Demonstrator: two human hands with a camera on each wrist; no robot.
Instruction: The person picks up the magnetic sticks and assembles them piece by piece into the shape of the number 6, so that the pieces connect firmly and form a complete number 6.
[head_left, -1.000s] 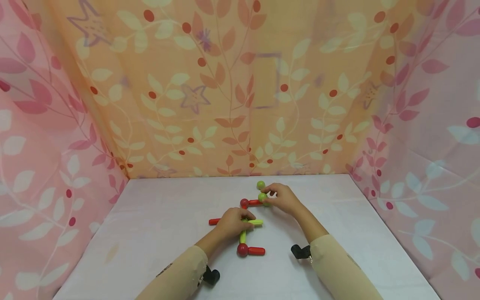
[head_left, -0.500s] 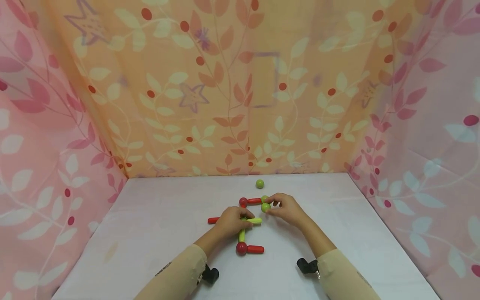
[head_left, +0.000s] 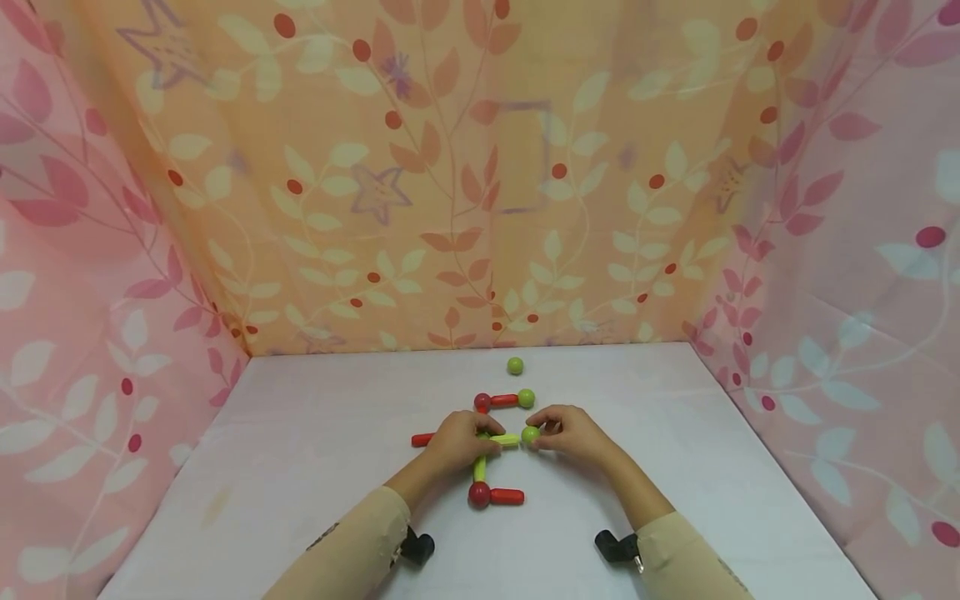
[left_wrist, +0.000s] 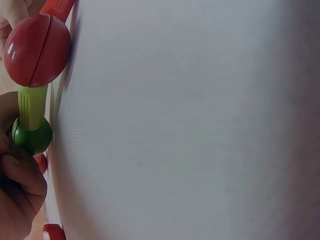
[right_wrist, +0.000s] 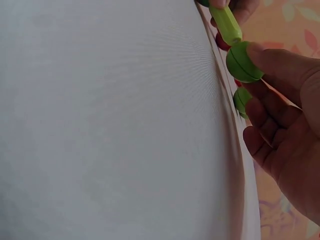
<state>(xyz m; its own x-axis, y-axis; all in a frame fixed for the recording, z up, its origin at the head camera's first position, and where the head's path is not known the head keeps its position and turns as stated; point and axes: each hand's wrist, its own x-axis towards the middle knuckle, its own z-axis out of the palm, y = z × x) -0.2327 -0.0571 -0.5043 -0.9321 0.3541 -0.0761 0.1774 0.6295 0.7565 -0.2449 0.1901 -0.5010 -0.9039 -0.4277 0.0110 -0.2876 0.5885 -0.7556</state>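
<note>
A toy of joined red and yellow-green rods and balls lies mid-table. My left hand (head_left: pixel 456 446) grips it at its middle joint, thumb and fingers around a green ball (left_wrist: pixel 33 137) that the head view mostly hides. From there a yellow-green rod (head_left: pixel 506 440) points right. My right hand (head_left: pixel 573 435) pinches a loose green ball (head_left: pixel 530 436) between thumb and fingers, right at that rod's free end; the right wrist view has this ball (right_wrist: pixel 244 62) against the rod tip. Nearest me, a red ball (head_left: pixel 479 495) carries a red rod (head_left: pixel 507 497).
Behind the hands, a red ball (head_left: pixel 482 402) and red rod (head_left: pixel 504 400) end in a green ball (head_left: pixel 527 398). Another green ball (head_left: pixel 515 366) sits alone near the back edge. A red rod (head_left: pixel 422 440) sticks out left. Patterned cloth (head_left: pixel 360 275) walls the white table.
My right hand has brought its green ball toward me, from beside the far green ball to the yellow-green rod's end. The left hand keeps its grip; the view shifts slightly.
</note>
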